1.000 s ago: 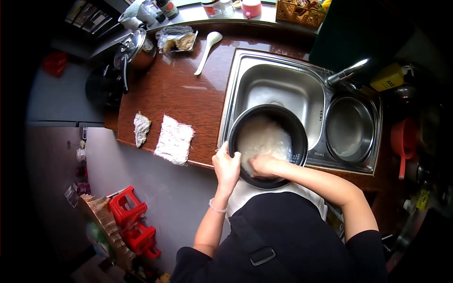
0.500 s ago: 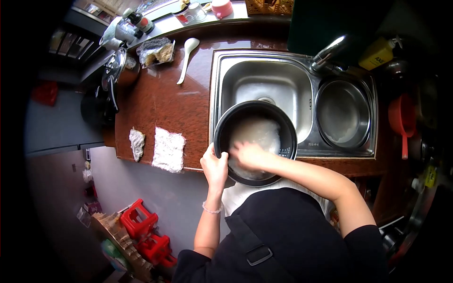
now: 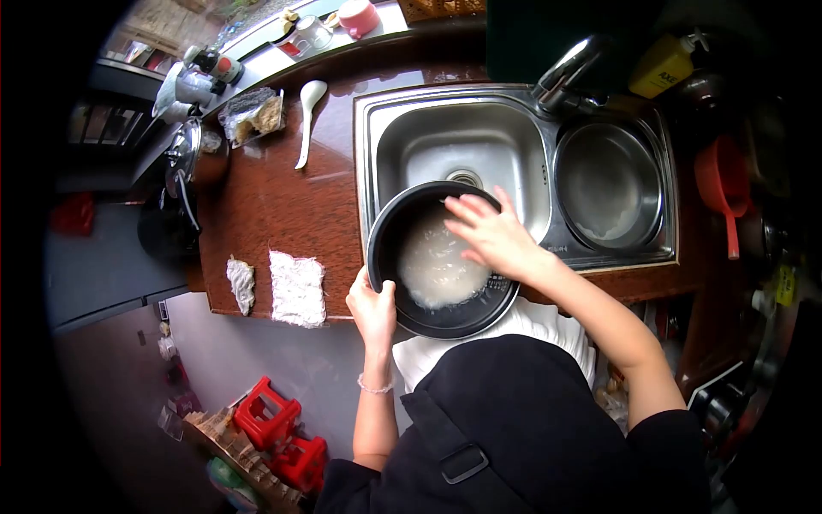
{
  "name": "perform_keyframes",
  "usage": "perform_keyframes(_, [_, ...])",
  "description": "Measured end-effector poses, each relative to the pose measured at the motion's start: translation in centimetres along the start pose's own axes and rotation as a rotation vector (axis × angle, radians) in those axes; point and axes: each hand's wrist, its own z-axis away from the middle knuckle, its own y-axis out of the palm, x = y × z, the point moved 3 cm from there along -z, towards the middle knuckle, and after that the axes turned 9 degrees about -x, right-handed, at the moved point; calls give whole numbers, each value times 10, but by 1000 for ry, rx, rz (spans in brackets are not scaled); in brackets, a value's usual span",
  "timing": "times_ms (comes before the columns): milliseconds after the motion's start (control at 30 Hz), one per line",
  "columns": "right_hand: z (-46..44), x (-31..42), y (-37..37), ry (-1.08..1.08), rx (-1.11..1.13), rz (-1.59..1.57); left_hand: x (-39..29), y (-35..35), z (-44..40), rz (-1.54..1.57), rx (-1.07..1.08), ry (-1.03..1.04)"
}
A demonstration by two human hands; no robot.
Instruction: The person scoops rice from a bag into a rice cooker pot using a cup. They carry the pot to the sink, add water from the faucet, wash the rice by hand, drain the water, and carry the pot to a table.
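Because the round black pot with pale markings on its inner wall lies across the near edge of the sink, partly over the larger basin, its balance is the chief worry; how much the sink edge bears is hidden beneath it. The cloudy, whitish water with pale grains could slop over the lip if the pot tipped. The bare left hand with a pale beaded bracelet has its fingers clamped on the pot's left rim, thumb uppermost; wet skin could make that hold slip, and a one-sided grip could let the pot swing. The bare right hand is open, fingers spread, over the pot's right side; I cannot tell whether it touches the rim, but a knock there could tilt the vessel. Grains spilled into the rectangular stainless-steel sink could run to the round metal drain; to the left, on the glossy red-brown bench, the square white cloth lies by the front edge, where a brush of the left arm could drop it.
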Motion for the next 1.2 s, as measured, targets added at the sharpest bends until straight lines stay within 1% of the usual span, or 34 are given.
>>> perform_keyframes(33, [5, -10, -11, 132, -117, -176, -1, 1, 0, -9, 6, 0])
perform_keyframes(100, [28, -30, -10, 460, -216, -258, -3, 3, -3, -24, 18, -21])
perform_keyframes(133, [41, -36, -11, 550, -230, -217, -3, 4, -5, -34, 26, -37])
perform_keyframes(233, [83, -39, 27, 896, 46, -740, -5, 7, -11, -53, 39, -35])
perform_keyframes(267, [92, -33, 37, 1030, -7, -952, -5, 9, -13, -51, 39, -25])
perform_keyframes(300, [94, -29, 41, 1108, -25, -1073, -5, 10, -15, -48, 41, -14])
perform_keyframes(433, [95, -25, 57, 1133, -185, -1067, 0, 15, -27, -76, 80, -15])
perform_keyframes(467, [95, -23, 61, 1134, -232, -1064, 15, 15, -33, -32, 116, -55])
perform_keyframes(500, [94, -20, 64, 1147, -220, -1111, 18, 14, -39, -44, 135, -31])
perform_keyframes(567, [93, -14, 66, 1175, -196, -1203, 19, 10, -47, 143, 245, -127])
perform_keyframes(600, [91, -9, 65, 1157, -186, -1355, 16, 6, -50, 208, 296, -178])
perform_keyframes(633, [90, -5, 67, 1133, -168, -1369, 5, 1, -51, 225, 312, -224])
perform_keyframes(700, [86, 4, 66, 1188, -102, -1535, -6, -9, -56, 196, 363, -244])
perform_keyframes(733, [83, 8, 70, 1205, -104, -1566, -9, -14, -57, 187, 356, -254])
perform_keyframes(833, [70, 13, 60, 1232, 18, -1624, -17, -30, -61, 149, 313, -276])
perform_keyframes(867, [66, 14, 59, 1216, 43, -1653, -18, -34, -63, 131, 336, -307])
perform_keyframes(900, [65, 16, 61, 1203, 69, -1695, -11, -42, -67, 75, 303, -297])
perform_keyframes(967, [61, 21, 65, 1175, 118, -1776, -6, -48, -70, 105, 260, -291])
perform_keyframes(1000, [58, 23, 66, 1162, 116, -1803, -5, -53, -74, 75, 264, -299])
perform_keyframes(1100, [52, 29, 74, 1172, 265, -1812, -16, -62, -76, 49, 348, -324])
perform_keyframes(1133, [49, 31, 74, 1191, 288, -1848, -16, -62, -77, 49, 316, -307])
perform_keyframes(1200, [48, 35, 76, 1223, 350, -1897, -13, -65, -79, 42, 323, -314])
